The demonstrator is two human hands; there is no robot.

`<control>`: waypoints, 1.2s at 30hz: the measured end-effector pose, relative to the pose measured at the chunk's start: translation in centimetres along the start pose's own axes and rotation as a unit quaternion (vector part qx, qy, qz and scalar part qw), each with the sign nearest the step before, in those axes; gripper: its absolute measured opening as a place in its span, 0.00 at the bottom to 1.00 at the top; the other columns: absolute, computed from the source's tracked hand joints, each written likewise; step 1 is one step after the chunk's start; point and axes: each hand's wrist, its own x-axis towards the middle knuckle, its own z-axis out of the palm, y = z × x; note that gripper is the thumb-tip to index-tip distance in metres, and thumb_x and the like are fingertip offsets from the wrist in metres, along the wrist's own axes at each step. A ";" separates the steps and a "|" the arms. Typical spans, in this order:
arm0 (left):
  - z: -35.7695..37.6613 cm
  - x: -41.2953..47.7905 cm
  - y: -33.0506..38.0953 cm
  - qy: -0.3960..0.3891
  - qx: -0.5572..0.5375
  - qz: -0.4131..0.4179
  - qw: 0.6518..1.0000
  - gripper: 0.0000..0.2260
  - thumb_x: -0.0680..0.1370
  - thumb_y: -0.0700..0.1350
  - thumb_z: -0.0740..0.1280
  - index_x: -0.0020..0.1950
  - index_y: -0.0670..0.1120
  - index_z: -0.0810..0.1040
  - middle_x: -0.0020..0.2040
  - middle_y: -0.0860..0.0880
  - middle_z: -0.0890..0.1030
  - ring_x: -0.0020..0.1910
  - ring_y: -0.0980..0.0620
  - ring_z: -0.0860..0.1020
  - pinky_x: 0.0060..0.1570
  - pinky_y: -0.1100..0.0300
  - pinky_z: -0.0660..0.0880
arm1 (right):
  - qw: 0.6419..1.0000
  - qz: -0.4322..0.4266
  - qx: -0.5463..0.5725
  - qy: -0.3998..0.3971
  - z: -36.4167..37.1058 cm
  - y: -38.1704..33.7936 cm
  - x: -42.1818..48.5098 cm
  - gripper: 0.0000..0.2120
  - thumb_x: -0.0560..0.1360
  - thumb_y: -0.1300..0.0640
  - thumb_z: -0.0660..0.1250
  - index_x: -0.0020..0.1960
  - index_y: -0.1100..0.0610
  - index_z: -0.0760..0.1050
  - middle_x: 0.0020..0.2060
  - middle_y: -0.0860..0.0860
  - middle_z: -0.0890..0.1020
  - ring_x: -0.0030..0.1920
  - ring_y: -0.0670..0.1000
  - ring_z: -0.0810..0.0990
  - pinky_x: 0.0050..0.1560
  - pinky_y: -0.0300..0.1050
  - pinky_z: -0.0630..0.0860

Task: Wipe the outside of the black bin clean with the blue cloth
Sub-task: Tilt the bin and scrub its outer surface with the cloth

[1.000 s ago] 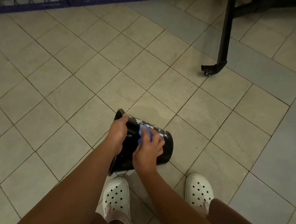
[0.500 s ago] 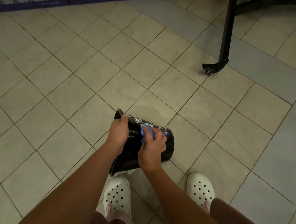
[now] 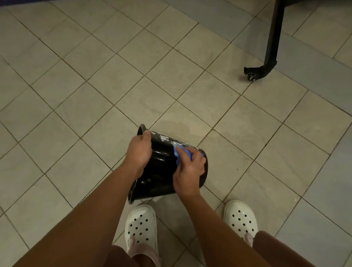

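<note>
While the black bin (image 3: 160,169) lies tipped on its side just in front of the person's white clogs (image 3: 141,224), with its open mouth turned to the left and its base to the right, the wiping step is under way. Whether the bin rests on the tiled floor (image 3: 89,106) or is held just clear of it cannot be told from this angle.

The left hand (image 3: 138,151) grips the rim at the mouth, its fingers curled over the edge, and steadies the bin. The right hand (image 3: 188,173) has the blue cloth (image 3: 181,151) bunched under its bent fingers and presses it against the upper wall near the base end. Only a fold of the cloth shows past the knuckles.

A band of white smears (image 3: 166,138) runs along the top of the wall between the two hands, and the cloth sits at the right end of it. The dark side facing the camera looks glossy and mostly free of marks, so the task seems partly done at best.

The next move likely calls for firm strokes of the cloth leftward along that smeared band, toward the rim. The left hand would then need to roll the bin so that the hidden far side and underside come up within reach. Dried marks may want repeated rubbing.

A black leg (image 3: 270,46) with a caster stands well apart at the upper right.
</note>
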 end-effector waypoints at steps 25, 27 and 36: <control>0.2 -0.1 -0.1 -0.028 0.024 0.043 0.998 0.20 0.84 0.52 0.53 0.54 0.41 0.80 0.51 0.42 0.83 0.53 0.44 0.81 0.61 0.44 0.75 | 0.980 0.179 -0.068 -0.047 -1.4 1.0 0.7 0.29 0.72 0.66 0.63 0.70 0.47 0.64 0.66 0.56 0.60 0.64 0.58 0.58 0.63 0.57 0.61; 0.1 -0.2 -0.1 -0.023 0.022 0.039 0.999 0.20 0.84 0.52 0.53 0.57 0.41 0.79 0.51 0.42 0.83 0.53 0.44 0.81 0.60 0.43 0.76 | 0.989 0.115 -0.075 -0.046 -1.0 0.2 0.6 0.29 0.72 0.65 0.63 0.70 0.48 0.64 0.67 0.56 0.61 0.65 0.58 0.58 0.64 0.58 0.60; -0.1 0.1 -0.4 -0.017 0.031 0.047 0.998 0.20 0.84 0.53 0.52 0.54 0.42 0.80 0.51 0.40 0.82 0.53 0.42 0.80 0.59 0.44 0.76 | 0.974 0.202 -0.085 -0.064 -1.8 1.2 1.3 0.29 0.72 0.65 0.62 0.70 0.48 0.63 0.65 0.57 0.61 0.63 0.58 0.58 0.63 0.57 0.62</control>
